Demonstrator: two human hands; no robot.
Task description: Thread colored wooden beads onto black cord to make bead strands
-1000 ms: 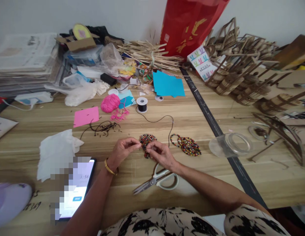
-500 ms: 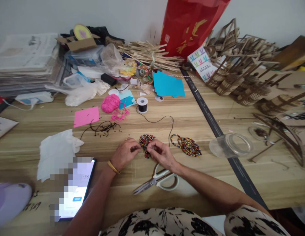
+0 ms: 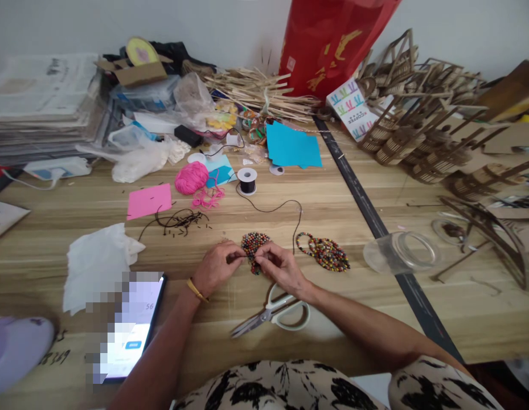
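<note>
My left hand (image 3: 216, 265) and my right hand (image 3: 278, 265) meet over a small round piece of coloured beads (image 3: 253, 244) lying on the wooden table (image 3: 324, 199). Both pinch a thin dark cord at the near left edge of the beadwork. The cord (image 3: 285, 206) runs from the piece up to a black thread spool (image 3: 247, 181). A second beaded piece (image 3: 324, 251) lies to the right of my right hand. White-handled scissors (image 3: 276, 314) rest under my right wrist.
A phone (image 3: 127, 327) and white tissue (image 3: 97, 262) lie at the near left. Cut cord scraps (image 3: 179, 219), pink paper (image 3: 150, 201), pink yarn (image 3: 191, 177), blue paper (image 3: 292, 146), a toppled clear jar (image 3: 398, 250), wooden cut-outs (image 3: 430, 136) and a red bag (image 3: 328, 45) surround the work.
My left hand has rolled down from a raised pinch to rest low beside the beads, and both hands have drawn closer together on the cord.
</note>
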